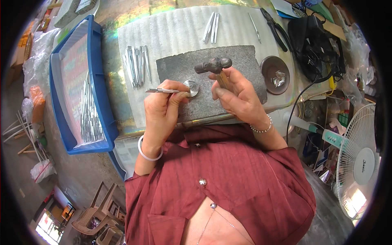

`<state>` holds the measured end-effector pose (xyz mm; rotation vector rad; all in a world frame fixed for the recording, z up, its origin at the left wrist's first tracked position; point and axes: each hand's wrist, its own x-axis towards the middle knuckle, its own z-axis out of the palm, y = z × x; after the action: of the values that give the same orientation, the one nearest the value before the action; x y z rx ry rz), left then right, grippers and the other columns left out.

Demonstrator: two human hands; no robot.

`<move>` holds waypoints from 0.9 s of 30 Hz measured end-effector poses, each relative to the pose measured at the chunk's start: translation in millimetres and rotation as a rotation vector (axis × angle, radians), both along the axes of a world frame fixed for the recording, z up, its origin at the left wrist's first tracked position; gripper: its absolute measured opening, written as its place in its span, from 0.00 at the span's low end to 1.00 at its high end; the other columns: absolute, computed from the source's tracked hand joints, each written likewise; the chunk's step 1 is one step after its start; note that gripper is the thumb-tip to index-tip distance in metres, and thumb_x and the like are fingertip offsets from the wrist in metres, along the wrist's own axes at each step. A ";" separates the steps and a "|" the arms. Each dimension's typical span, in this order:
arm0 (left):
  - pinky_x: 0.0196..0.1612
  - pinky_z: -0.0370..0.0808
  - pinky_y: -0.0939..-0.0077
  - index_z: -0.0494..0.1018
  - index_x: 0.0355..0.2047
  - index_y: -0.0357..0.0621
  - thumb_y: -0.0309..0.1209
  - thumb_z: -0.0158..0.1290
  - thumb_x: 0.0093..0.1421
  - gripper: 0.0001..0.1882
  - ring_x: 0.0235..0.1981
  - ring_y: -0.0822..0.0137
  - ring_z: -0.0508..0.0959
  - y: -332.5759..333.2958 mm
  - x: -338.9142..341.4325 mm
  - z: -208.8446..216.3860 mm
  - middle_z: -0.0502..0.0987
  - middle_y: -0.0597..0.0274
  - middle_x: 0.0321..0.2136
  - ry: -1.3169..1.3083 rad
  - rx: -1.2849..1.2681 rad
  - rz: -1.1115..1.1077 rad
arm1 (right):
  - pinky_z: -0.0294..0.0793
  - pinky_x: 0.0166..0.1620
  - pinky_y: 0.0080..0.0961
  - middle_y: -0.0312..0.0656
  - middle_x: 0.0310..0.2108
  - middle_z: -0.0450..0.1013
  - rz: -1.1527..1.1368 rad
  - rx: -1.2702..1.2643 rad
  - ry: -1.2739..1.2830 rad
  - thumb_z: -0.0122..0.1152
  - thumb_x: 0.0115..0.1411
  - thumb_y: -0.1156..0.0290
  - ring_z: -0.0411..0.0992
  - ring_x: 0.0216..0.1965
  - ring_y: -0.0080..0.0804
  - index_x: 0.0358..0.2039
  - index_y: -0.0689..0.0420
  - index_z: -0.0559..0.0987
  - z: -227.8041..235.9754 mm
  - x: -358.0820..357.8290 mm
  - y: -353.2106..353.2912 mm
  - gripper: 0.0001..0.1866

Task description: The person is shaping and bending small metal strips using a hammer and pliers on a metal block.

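Note:
In my left hand (160,109), pinched between thumb and fingers, is a slim silver metal piece (154,90), perhaps folding, with one end over a small round shiny metal block (192,85). That block rests on a dark grey stone-like slab (241,59). My right hand (241,98) is wrapped round the wooden handle of a ball-peen hammer (213,65), its head raised above the slab and apart from the block. Right of the slab, a brown round dish (269,67) holds small shiny metal bits (279,79).
Several slim metal pieces (136,67) lie on the white foam sheet (179,28), with a few more (211,27) farther back. A blue tray (100,73) stands left. Pliers (275,28), a black bag (312,45) and a white fan (359,163) are on the right.

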<state>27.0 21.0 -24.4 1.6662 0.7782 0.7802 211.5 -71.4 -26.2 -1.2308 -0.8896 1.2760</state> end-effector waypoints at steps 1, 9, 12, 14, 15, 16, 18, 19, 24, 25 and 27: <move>0.27 0.72 0.82 0.72 0.30 0.34 0.16 0.50 0.57 0.03 0.23 0.72 0.76 0.1 0.4 2.0 0.75 0.60 0.25 0.012 -0.012 -0.001 | 0.63 0.26 0.11 0.38 0.34 0.68 0.032 0.010 0.180 0.51 0.62 0.76 0.61 0.22 0.13 0.54 0.61 0.63 3.8 1.0 -1.7 0.20; 0.26 0.74 0.75 0.72 0.29 0.38 0.13 0.51 0.49 0.09 0.23 0.63 0.77 -0.6 4.7 6.7 0.75 0.58 0.26 0.149 0.457 -0.064 | 0.58 0.21 0.09 0.34 0.29 0.66 0.016 0.144 0.309 0.48 0.63 0.79 0.54 0.18 0.10 0.60 0.58 0.59 19.2 -5.2 -6.1 0.24; 0.25 0.75 0.69 0.72 0.33 0.44 0.15 0.50 0.45 0.15 0.26 0.57 0.78 -11.0 6.6 9.4 0.75 0.58 0.29 0.359 0.660 -0.023 | 0.65 0.25 0.19 0.34 0.25 0.69 0.056 0.320 -0.188 0.59 0.56 0.78 0.63 0.20 0.18 0.52 0.61 0.69 27.9 -6.8 -2.9 0.21; 0.24 0.74 0.69 0.72 0.33 0.44 0.18 0.52 0.45 0.14 0.26 0.57 0.78 -9.9 4.1 9.9 0.75 0.58 0.29 0.345 0.696 -0.035 | 0.67 0.25 0.20 0.37 0.27 0.71 0.125 0.425 -0.300 0.60 0.55 0.79 0.67 0.23 0.21 0.46 0.62 0.72 58.0 -7.3 10.9 0.18; 0.23 0.74 0.69 0.72 0.34 0.44 0.20 0.53 0.45 0.13 0.25 0.57 0.78 -9.1 4.0 11.5 0.75 0.58 0.29 0.323 0.731 -0.059 | 0.69 0.26 0.22 0.41 0.29 0.73 0.183 0.525 -0.418 0.61 0.53 0.80 0.71 0.25 0.25 0.41 0.63 0.74 67.2 -9.8 16.2 0.14; 0.23 0.74 0.69 0.71 0.35 0.43 0.24 0.54 0.45 0.13 0.25 0.57 0.77 -8.6 3.2 11.7 0.75 0.58 0.31 0.353 0.726 -0.085 | 0.69 0.25 0.25 0.42 0.24 0.71 0.183 0.607 -0.541 0.65 0.47 0.78 0.71 0.23 0.32 0.33 0.62 0.76 68.3 -12.4 23.3 0.11; 0.22 0.73 0.69 0.70 0.36 0.43 0.27 0.56 0.45 0.15 0.24 0.57 0.76 -6.3 3.1 14.4 0.74 0.58 0.33 0.315 0.733 -0.129 | 0.69 0.25 0.26 0.42 0.24 0.71 0.210 0.622 -0.595 0.64 0.45 0.77 0.71 0.23 0.35 0.33 0.62 0.76 71.0 -14.9 28.9 0.12; 0.21 0.73 0.70 0.70 0.37 0.43 0.27 0.56 0.45 0.16 0.24 0.56 0.76 -5.5 3.4 17.4 0.74 0.58 0.34 0.253 0.746 -0.142 | 0.70 0.25 0.27 0.43 0.24 0.70 0.238 0.637 -0.638 0.64 0.44 0.77 0.71 0.23 0.39 0.33 0.61 0.76 72.5 -16.7 31.3 0.13; 0.21 0.73 0.68 0.71 0.36 0.42 0.24 0.55 0.45 0.15 0.25 0.56 0.77 -7.2 1.0 7.6 0.74 0.57 0.34 0.259 0.603 -0.118 | 0.69 0.26 0.27 0.44 0.24 0.69 0.310 0.598 -0.706 0.62 0.45 0.80 0.71 0.24 0.39 0.32 0.61 0.75 88.0 -17.3 31.5 0.12; 0.22 0.74 0.68 0.71 0.36 0.42 0.23 0.54 0.45 0.15 0.25 0.57 0.77 -6.6 -1.4 0.8 0.73 0.57 0.33 0.309 0.586 -0.160 | 0.70 0.28 0.24 0.44 0.26 0.69 0.307 0.529 -0.692 0.60 0.48 0.82 0.72 0.26 0.36 0.37 0.62 0.73 92.4 -15.7 30.9 0.14; 0.21 0.73 0.67 0.70 0.33 0.44 0.20 0.51 0.44 0.13 0.23 0.58 0.76 -6.3 -4.8 -7.3 0.71 0.60 0.26 0.323 0.656 -0.092 | 0.71 0.31 0.22 0.43 0.28 0.70 0.318 0.469 -0.683 0.57 0.51 0.83 0.72 0.29 0.32 0.41 0.62 0.71 98.9 -12.4 24.1 0.16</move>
<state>22.1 14.7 -31.7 2.4439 0.6944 0.7542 199.1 -47.3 72.6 -1.1741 -1.8212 0.7918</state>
